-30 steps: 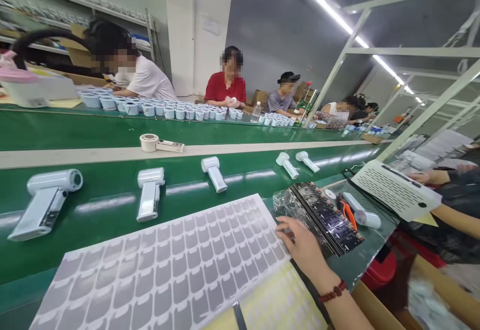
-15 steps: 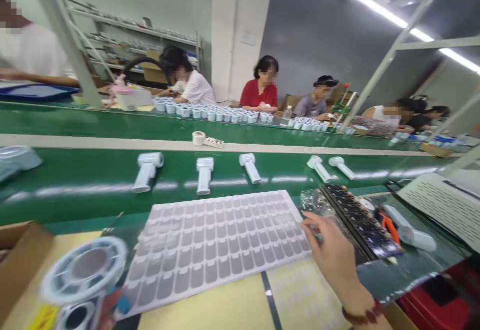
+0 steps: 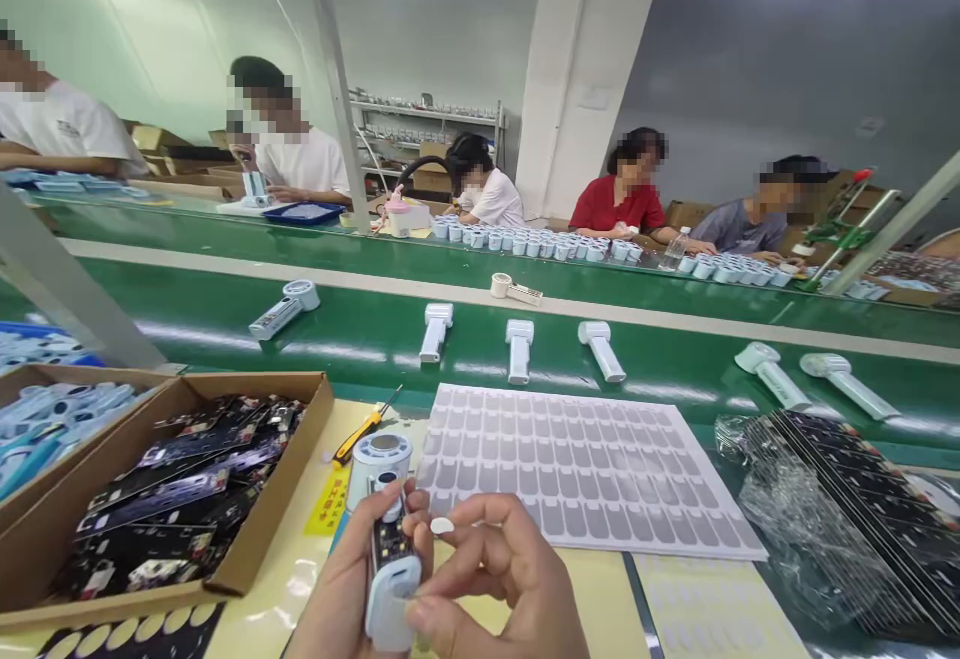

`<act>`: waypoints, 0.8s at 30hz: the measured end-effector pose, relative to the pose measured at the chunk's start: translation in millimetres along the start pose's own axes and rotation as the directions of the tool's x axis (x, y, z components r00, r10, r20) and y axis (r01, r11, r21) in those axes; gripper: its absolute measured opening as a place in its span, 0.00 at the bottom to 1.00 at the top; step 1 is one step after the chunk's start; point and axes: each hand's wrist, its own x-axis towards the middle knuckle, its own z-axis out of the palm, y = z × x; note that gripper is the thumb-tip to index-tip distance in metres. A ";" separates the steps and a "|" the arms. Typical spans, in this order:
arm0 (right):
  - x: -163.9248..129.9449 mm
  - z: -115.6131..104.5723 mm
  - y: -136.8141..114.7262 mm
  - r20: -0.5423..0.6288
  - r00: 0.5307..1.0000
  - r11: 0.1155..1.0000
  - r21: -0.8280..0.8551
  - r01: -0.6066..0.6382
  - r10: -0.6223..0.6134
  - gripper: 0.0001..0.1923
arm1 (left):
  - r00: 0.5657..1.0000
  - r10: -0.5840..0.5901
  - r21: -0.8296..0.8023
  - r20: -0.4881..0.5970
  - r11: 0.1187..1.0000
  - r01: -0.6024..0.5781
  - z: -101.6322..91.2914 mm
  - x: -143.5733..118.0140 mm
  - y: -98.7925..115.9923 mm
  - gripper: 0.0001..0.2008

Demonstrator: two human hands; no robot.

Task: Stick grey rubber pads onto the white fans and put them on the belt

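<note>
At the bottom centre of the frame the left hand [image 3: 341, 594] comes up from the lower edge with its fingers curled shut around a small white handheld fan body [image 3: 390, 579], held upright with its open face and circuit board showing. The right hand [image 3: 499, 589] sits just beside it, bent inward, its thumb and forefinger pinched together on what looks like a small white sticker [image 3: 442, 525], though it is too small to be sure. Just behind the hands a roll of tape [image 3: 381, 461] stands on the yellow bench top, with a yellow screwdriver [image 3: 365, 426] near it. Right of centre lies a sheet of grey stickers [image 3: 585, 464]. At lower left a cardboard box [image 3: 270, 529] holds dark circuit boards. Further back, finished fans [image 3: 519, 349] lie along the green conveyor belt [image 3: 225, 314], and people sit working behind it.
</note>
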 end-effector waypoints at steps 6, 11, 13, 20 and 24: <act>-0.9 7.4 -8.1 0.020 0.999 0.996 -0.078 -0.035 0.036 0.20 | 1.000 -0.002 -0.038 0.002 0.999 0.002 -2.6 2.4 5.3 0.05; 0.3 10.1 -9.8 0.030 0.998 0.993 -0.102 -0.058 0.061 0.20 | 1.000 -0.007 -0.072 0.024 0.997 0.008 -3.8 0.6 6.8 0.06; 0.8 10.5 -10.5 0.034 0.997 0.990 -0.129 -0.064 0.069 0.19 | 1.000 -0.009 -0.080 0.023 0.997 0.011 -4.2 0.1 7.4 0.06; 2.6 10.7 -13.3 0.048 0.995 0.987 -0.139 -0.083 0.091 0.18 | 1.000 -0.011 -0.097 0.010 0.995 0.012 -2.6 0.5 8.4 0.04; 3.5 9.2 -11.9 0.054 0.994 0.988 -0.129 -0.090 0.097 0.19 | 1.000 -0.018 -0.083 0.011 0.996 0.019 -2.3 -0.3 7.7 0.03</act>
